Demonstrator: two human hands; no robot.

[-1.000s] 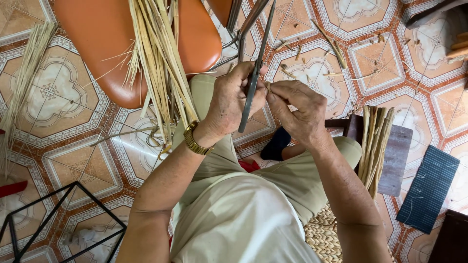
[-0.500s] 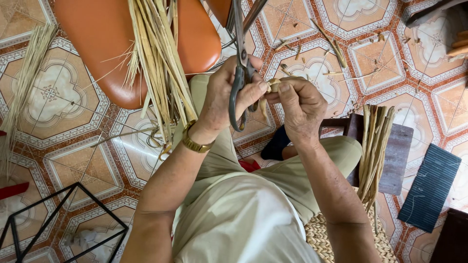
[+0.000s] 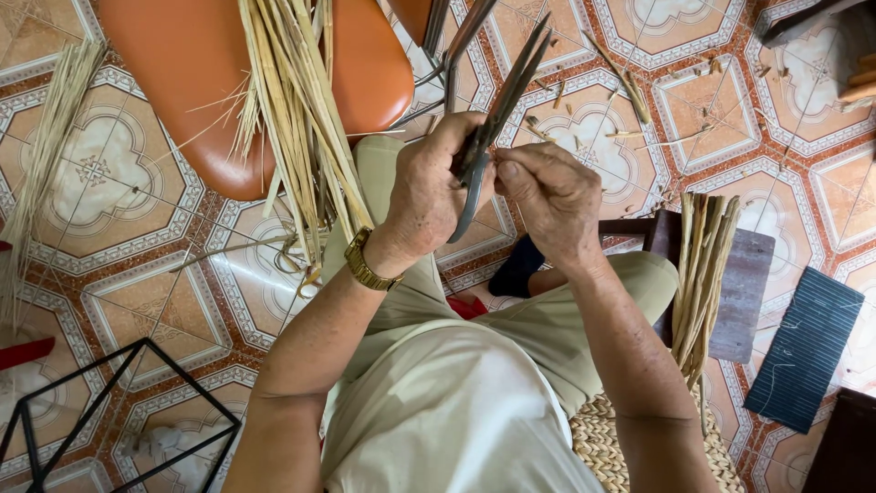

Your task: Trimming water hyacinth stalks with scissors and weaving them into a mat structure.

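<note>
My left hand (image 3: 427, 196), with a gold watch on its wrist, is closed around the middle of a pair of long dark metal shears (image 3: 500, 100). The blades point up and to the right, and a curved handle hangs below my fingers. My right hand (image 3: 552, 196) is right beside them, its thumb and fingers pinched together at the shears near the pivot. I cannot tell what, if anything, it pinches. Both hands hover above my knees.
A bundle of pale straw (image 3: 297, 128) lies across an orange padded seat (image 3: 182, 91). More reeds (image 3: 703, 274) lean on a dark board (image 3: 748, 283) at right, beside a ribbed dark mat (image 3: 808, 347). A black wire frame (image 3: 91, 411) stands at lower left, with straw offcuts on the patterned tile floor (image 3: 703, 100).
The shears have swung in my left hand: half a second ago they stood nearly upright, now their blades tilt to the upper right. My hands stay close together.
</note>
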